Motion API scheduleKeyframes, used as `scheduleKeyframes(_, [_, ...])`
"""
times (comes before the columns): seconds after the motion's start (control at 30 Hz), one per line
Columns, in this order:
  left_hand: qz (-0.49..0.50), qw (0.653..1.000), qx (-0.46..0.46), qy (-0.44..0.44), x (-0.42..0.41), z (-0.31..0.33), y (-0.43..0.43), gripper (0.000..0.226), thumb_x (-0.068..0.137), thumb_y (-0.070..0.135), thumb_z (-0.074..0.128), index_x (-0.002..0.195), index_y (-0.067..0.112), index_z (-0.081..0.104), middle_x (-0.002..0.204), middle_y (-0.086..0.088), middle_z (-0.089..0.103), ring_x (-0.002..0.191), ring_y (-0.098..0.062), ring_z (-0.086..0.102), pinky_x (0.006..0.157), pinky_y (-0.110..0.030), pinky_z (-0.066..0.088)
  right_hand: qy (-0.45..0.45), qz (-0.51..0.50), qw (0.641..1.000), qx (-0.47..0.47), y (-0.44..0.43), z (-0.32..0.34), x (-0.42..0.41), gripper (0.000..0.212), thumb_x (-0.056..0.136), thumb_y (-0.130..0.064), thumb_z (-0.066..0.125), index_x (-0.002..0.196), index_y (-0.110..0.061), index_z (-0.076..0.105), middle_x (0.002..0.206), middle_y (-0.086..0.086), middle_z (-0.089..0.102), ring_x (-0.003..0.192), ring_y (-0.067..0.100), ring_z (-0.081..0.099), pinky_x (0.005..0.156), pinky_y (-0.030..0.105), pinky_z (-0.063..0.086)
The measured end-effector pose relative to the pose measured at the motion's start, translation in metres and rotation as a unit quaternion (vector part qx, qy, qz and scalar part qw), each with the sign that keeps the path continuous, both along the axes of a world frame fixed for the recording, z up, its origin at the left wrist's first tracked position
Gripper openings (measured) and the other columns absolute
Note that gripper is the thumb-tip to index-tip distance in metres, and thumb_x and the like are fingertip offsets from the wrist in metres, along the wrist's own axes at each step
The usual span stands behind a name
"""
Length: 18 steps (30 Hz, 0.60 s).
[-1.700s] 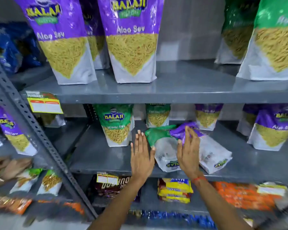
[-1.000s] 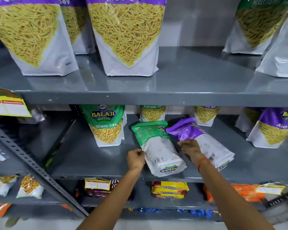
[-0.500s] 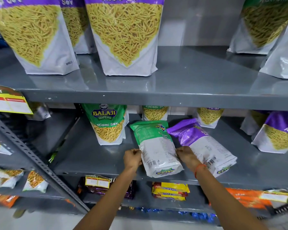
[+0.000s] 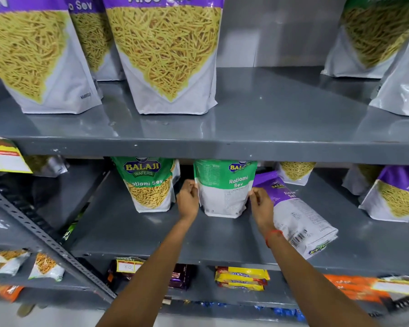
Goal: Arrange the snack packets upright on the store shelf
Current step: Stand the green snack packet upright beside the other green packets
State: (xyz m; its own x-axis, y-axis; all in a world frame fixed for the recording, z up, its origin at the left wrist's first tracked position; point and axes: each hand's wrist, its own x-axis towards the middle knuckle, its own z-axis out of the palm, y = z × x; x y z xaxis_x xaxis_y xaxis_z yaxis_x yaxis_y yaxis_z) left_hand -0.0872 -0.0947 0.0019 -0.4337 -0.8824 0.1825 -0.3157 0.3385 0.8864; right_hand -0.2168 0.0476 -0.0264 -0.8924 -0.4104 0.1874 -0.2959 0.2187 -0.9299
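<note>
The left hand and right hand pinched the side edges of the green Ratlami Sev packet, which stood upright between them at centre frame on the middle shelf. Just right, a purple packet lay flat.

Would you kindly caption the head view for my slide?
Both hands, left and right, stand a green Ratlami Sev packet upright beside a fallen purple packet.
</note>
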Motion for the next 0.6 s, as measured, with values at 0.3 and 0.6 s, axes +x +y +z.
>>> scheduleKeyframes(0.3, [-0.066,0.989,0.107,0.076,0.019,-0.040,0.081,0.078,0.067,0.040,0.077,0.129,0.008,0.041,0.125,-0.011,0.054,0.115,-0.023,0.054,0.100,-0.041,0.047,-0.024,0.073,0.997,0.011,0.011,-0.018,0.029,0.038,0.079,0.019,0.038,0.081,-0.016,0.052,0.075,-0.006,0.056,0.066,-0.003,0.055,0.062,0.005,0.042])
scheduleKeyframes(0.6, [-0.058,0.990,0.119,0.040,0.003,-0.031,0.062,0.100,0.043,0.049,0.084,0.125,0.013,0.041,0.121,-0.008,0.044,0.113,-0.016,0.044,0.095,-0.027,0.040,-0.082,0.079,0.992,-0.056,0.017,-0.023,0.065,0.039,0.080,0.021,0.036,0.080,-0.012,0.055,0.086,0.004,0.063,0.082,-0.010,0.061,0.081,0.005,0.045])
